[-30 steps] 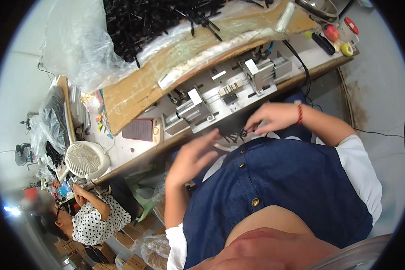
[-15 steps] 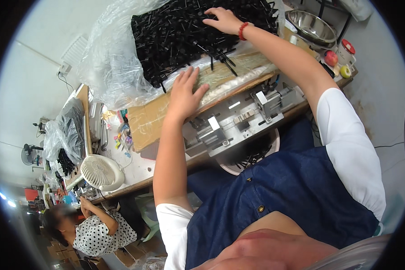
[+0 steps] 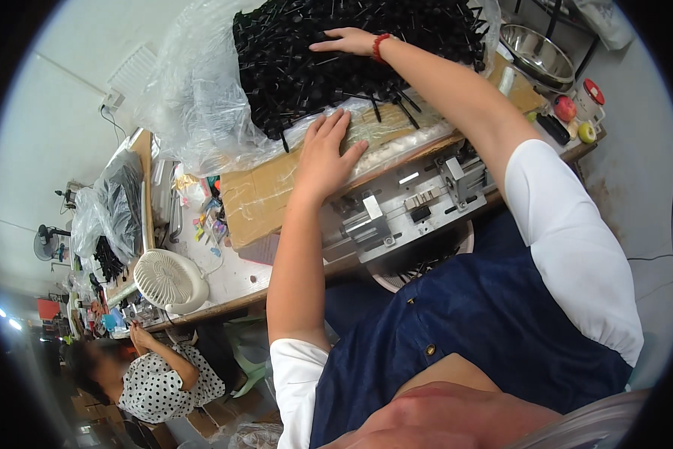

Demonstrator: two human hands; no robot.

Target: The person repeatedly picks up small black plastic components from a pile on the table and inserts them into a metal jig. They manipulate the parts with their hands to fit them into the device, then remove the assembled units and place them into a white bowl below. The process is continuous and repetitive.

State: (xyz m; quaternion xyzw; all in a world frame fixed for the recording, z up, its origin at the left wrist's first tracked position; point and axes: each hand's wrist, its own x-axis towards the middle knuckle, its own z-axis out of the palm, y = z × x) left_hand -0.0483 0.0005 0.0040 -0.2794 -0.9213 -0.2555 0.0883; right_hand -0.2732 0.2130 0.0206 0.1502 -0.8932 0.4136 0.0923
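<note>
Head view is showing the left hand (image 3: 327, 153) lying open and flat on the cardboard sheet (image 3: 258, 202) near the table's front edge, while the right hand (image 3: 347, 41) is resting open-fingered on the pile of black sticks (image 3: 314, 67) toward the far edge; steadying the cardboard while gathering only a small bunch would likely be working best.

The person wears a dark blue denim pinafore (image 3: 493, 329) with small round metal buttons over a white short-sleeved shirt (image 3: 576, 247). Above the pinafore, a red beaded bracelet (image 3: 379, 46) circles the right wrist; the left forearm (image 3: 295, 262) is bare below its sleeve.
</note>
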